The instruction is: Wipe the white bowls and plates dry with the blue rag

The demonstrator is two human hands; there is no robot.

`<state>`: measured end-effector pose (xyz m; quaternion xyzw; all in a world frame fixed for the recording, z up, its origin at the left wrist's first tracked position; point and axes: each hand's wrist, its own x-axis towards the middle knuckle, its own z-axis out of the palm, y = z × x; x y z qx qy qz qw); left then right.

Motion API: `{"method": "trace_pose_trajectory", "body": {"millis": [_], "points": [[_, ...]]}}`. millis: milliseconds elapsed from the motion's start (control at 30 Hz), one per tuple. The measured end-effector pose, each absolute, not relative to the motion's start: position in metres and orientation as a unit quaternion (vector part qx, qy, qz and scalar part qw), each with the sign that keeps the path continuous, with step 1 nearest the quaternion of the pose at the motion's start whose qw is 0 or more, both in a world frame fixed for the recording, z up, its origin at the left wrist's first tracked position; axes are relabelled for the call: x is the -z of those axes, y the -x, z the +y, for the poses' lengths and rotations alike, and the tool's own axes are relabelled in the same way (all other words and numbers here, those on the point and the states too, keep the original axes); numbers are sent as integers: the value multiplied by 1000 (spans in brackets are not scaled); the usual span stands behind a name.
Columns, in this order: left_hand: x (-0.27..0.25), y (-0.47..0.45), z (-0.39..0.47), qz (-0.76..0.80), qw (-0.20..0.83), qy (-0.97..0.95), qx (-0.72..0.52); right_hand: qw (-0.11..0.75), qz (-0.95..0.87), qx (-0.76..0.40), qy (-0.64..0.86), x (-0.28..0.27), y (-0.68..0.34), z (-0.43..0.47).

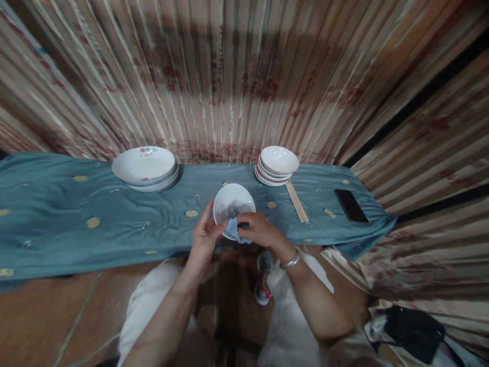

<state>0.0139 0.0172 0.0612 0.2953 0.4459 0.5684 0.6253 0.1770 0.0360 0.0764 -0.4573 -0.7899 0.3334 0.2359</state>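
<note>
A white bowl [234, 196] is tilted toward me above the front edge of the table. My left hand [206, 234] grips it by its left rim, thumb over the edge. In my right hand [260, 229] is a light blue cloth [232, 229], pinched between the fingers and pressed at the bowl's lower right rim. Part of the cloth hangs over the edge. Behind and to the right stands a stack of white bowls [280, 160] with red rims. Several light wooden chopsticks [297, 203] lie just in front of that stack.
The long table wears a blue-green cloth [114, 209] with yellow motifs. At its back left sits a stack of white plates [145, 165] with a floral print. A black phone [351, 206] lies near the right end. Pleated patterned curtains [229, 76] hang behind and to the right.
</note>
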Motion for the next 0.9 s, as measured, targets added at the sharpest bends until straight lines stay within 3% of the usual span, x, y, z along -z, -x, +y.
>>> {"method": "trace_pose_trajectory", "body": {"millis": [200, 433, 700, 900], "points": [[-62, -14, 18, 450, 621, -293, -571, 211, -821, -138, 513, -70, -175, 38], [-63, -15, 17, 460, 623, -283, -565, 253, -810, -56, 526, -65, -171, 46], [-64, -17, 16, 443, 635, -275, -570, 377, -777, -144, 483, -57, -160, 56], [-58, -11, 17, 445, 631, -275, -573, 377, -777, -313, 396, -56, -151, 52]]}}
